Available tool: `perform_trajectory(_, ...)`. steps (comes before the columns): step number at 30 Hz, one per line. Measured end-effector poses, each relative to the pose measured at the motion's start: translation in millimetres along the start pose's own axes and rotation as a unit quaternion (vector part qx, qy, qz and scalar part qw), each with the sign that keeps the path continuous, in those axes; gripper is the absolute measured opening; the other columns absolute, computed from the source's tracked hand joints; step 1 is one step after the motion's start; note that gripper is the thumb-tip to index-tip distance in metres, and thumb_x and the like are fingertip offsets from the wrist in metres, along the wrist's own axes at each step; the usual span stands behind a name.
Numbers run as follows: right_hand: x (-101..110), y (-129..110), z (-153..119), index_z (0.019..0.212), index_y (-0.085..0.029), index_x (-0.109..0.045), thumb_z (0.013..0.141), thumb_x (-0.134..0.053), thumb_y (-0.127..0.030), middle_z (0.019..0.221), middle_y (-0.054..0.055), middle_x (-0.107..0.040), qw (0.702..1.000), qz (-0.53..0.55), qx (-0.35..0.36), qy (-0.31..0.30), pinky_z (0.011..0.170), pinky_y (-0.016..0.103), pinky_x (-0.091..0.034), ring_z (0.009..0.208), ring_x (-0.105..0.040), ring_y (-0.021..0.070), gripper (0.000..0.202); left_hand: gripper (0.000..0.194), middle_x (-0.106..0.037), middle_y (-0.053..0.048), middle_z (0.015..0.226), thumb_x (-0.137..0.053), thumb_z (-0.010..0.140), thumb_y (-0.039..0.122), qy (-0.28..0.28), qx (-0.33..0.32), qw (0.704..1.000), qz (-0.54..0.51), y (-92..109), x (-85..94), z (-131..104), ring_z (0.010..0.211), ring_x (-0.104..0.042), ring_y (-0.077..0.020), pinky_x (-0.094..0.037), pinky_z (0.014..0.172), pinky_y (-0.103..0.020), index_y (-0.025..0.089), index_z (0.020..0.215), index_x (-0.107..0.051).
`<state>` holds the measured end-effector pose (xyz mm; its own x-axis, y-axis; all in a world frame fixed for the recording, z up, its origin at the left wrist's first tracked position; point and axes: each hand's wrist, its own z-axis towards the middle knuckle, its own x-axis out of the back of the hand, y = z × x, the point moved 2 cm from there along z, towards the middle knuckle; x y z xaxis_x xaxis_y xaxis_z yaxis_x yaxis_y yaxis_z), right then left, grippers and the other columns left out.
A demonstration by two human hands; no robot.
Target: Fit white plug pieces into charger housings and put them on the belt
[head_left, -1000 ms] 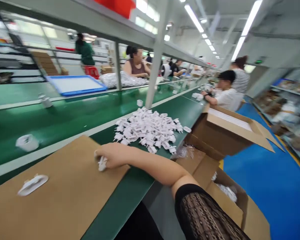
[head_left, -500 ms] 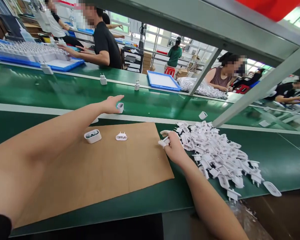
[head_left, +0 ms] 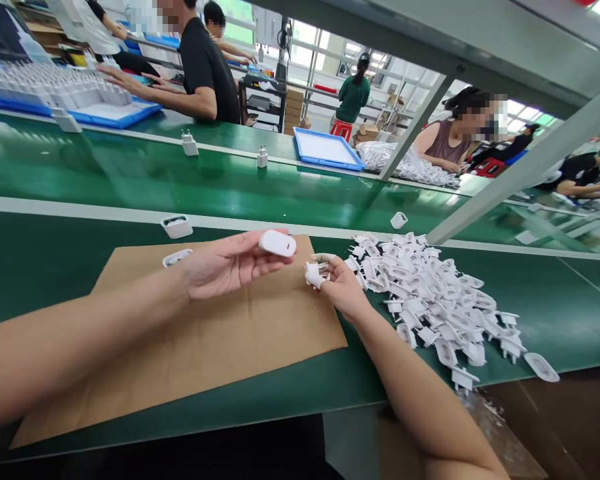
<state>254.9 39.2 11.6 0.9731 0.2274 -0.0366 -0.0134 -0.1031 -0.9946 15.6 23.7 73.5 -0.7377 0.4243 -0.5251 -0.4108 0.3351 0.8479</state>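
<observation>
My left hand [head_left: 230, 267] is over the cardboard sheet [head_left: 260, 327], closed on a white charger housing [head_left: 279, 244] that has a small slot in its end. Close by on the right, my right hand [head_left: 344, 287] pinches a small white plug cover [head_left: 312, 274], partly hidden by fingertips in white coverings. Beside that hand lies a heap of white plug covers [head_left: 430, 293] with prongs. An open charger housing [head_left: 177, 227] rests near the white strip. Another white piece [head_left: 175, 257] on the cardboard is partly behind my left hand.
A green conveyor [head_left: 230, 190] runs behind, with upright chargers [head_left: 189, 144] along its far side and a loose housing [head_left: 399, 220]. Beyond are a blue tray [head_left: 327, 150], a filled tray [head_left: 125, 119] and co-workers. A metal post [head_left: 505, 167] slants down behind the heap.
My left hand has come back from the conveyor toward my right hand, bringing a charger housing. My right hand keeps the plug cover at nearly the same place.
</observation>
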Motion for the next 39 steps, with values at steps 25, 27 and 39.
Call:
perform_trajectory(25, -3, -9, -6, 0.091, -0.02, -0.078, 0.053, -0.096, -0.037, 0.081, 0.0, -0.069, 0.989, 0.097, -0.106, -0.042, 0.059, 0.023, -0.047, 0.062, -0.054, 0.0079, 0.045, 0.046, -0.063, -0.003, 0.097, -0.083, 0.078, 0.055, 0.093, -0.166, 0.803, 0.564, -71, 11.6, -20, 0.072, -0.057, -0.0145, -0.051, 0.067, -0.03, 0.019, 0.103, -0.067)
perform_trajectory(27, -5, -8, -8, 0.091, -0.021, -0.077, 0.057, -0.094, -0.04, 0.082, 0.001, -0.069, 0.991, 0.07, -0.103, -0.043, 0.059, 0.024, -0.048, 0.063, -0.054, 0.0091, 0.043, 0.054, -0.062, -0.003, 0.1, -0.086, 0.075, 0.054, 0.086, -0.152, 0.821, 0.544, -73, 13.3, -21, 0.068, -0.054, -0.0127, -0.049, 0.063, -0.029, 0.02, 0.112, -0.066)
perform_trajectory(39, -26, -16, -29, 0.1, -0.026, -0.075, 0.079, -0.082, -0.039, 0.09, 0.002, -0.07, 0.988, -0.132, 0.079, -0.02, 0.066, 0.033, -0.055, 0.069, -0.062, 0.0139, 0.026, 0.03, -0.058, 0.002, 0.076, -0.079, 0.082, 0.042, 0.082, -0.09, 0.862, 0.492, -77, 17.6, -18, 0.061, -0.049, -0.0116, -0.04, 0.056, -0.025, 0.02, 0.099, -0.069)
